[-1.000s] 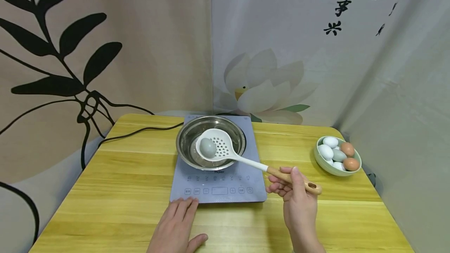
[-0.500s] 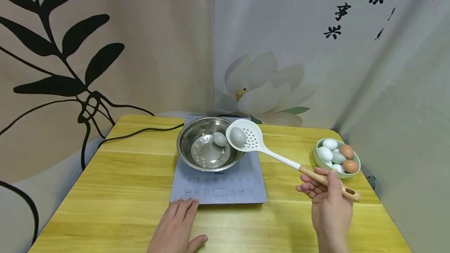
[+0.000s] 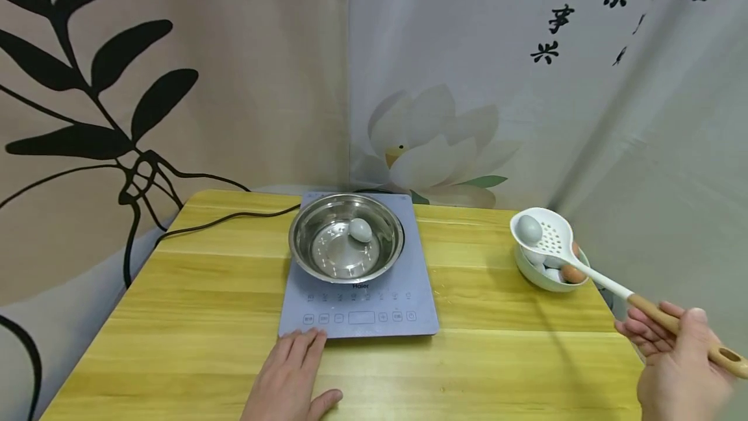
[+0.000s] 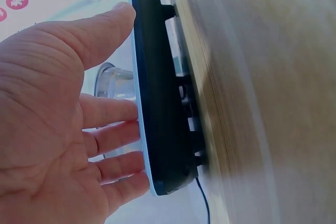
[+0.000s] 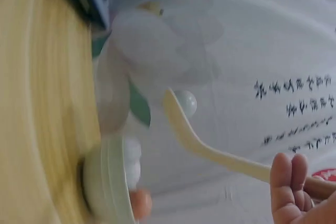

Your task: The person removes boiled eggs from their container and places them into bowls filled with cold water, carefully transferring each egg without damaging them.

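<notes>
My right hand grips the wooden handle of a white slotted spoon. A pale grey-green egg lies in the spoon's head, which is held above a light green bowl of eggs at the right. In the right wrist view the spoon's head stands clear of the bowl's rim. My left hand lies with straight fingers, their tips at the front edge of a flat grey induction cooker. On the cooker stands a steel pot with one pale egg inside.
A wooden table bears everything. A black cord runs from the cooker towards the left edge. Printed curtains hang close behind the table and along its right side.
My right hand has carried the slotted spoon with its egg out of the pot and rightwards, over the bowl. The egg left in the pot came into sight. My left hand has stayed put.
</notes>
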`<state>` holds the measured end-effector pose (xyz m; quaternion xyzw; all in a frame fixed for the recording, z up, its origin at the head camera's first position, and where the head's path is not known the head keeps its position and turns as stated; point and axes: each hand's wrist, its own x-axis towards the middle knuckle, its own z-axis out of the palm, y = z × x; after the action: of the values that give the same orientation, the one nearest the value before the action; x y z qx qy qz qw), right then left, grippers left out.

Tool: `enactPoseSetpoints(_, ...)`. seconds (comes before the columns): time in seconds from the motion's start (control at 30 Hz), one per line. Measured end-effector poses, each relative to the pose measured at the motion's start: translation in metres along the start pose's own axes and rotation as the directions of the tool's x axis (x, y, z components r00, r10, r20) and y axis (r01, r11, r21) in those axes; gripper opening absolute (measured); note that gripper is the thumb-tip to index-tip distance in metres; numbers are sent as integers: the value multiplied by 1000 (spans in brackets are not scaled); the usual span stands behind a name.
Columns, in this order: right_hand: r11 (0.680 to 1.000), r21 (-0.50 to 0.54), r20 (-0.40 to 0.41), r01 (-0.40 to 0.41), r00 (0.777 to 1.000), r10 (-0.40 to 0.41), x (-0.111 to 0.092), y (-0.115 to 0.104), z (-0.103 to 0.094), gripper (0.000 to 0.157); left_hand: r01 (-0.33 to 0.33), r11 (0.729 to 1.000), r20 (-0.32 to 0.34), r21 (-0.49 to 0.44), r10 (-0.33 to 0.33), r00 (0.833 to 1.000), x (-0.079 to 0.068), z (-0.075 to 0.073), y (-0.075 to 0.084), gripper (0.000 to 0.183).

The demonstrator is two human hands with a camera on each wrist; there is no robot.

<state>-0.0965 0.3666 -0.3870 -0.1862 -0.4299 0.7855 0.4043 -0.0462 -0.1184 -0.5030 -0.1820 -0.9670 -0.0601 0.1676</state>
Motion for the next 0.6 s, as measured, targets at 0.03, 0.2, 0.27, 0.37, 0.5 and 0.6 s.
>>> enactPoseSetpoints(0.03,998,-61,-31,16,999,-18,3,-2,-4,35,1,1000,5,-2,-1,1000,0,0,0,90)
enactPoseSetpoints(0.2,971,-238,-87,0,996,-21,15,-11,-19,31,24,999,53,-29,-22,998,1,-4,1,90)
enactPoseSetpoints(0.27,956,-290,-75,-41,997,20,21,-16,-23,29,38,998,75,-41,-35,997,2,-6,1,89)
enactPoseSetpoints(0.37,957,-275,-7,-98,995,100,32,-23,-33,28,53,997,94,-54,-48,994,2,-7,1,89)
enactPoseSetpoints(0.5,983,-156,212,-91,969,124,55,-26,-54,29,40,998,67,-43,-37,997,2,-6,1,90)
enactPoseSetpoints(0.6,984,-179,389,-10,918,80,78,-28,-71,28,17,1000,16,-23,-17,1000,1,-3,0,91)
